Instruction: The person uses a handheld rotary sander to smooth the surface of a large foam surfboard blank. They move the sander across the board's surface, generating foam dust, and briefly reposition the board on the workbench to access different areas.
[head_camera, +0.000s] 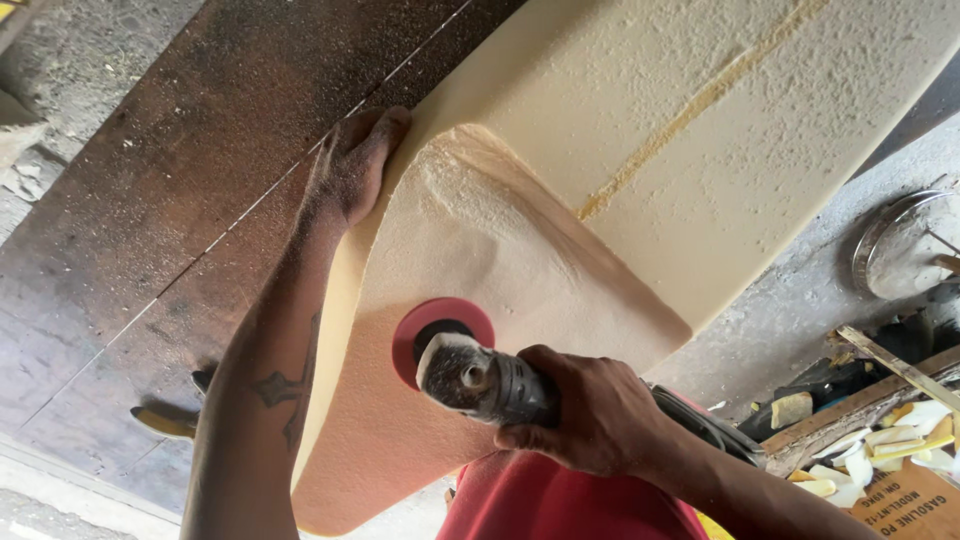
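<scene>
A large pale-yellow foam block (700, 170) lies across a brown board. Its near end is carved into a curved, sloping face (470, 260) covered in fine dust. My right hand (590, 410) grips a dusty grey angle grinder (490, 380), whose red sanding disc (425, 325) presses flat on the sloped foam. My left hand (355, 165) rests on the foam's left edge, fingers curled over the rim, and is coated in dust. A darker yellow glue line (690, 110) runs along the block's top.
A dust-strewn brown board (160, 200) lies under and left of the foam. At the right, a concrete floor holds a round metal lid (890, 245), wooden strips, foam offcuts (880, 450) and a cardboard box. The grinder's cable (700, 425) trails right.
</scene>
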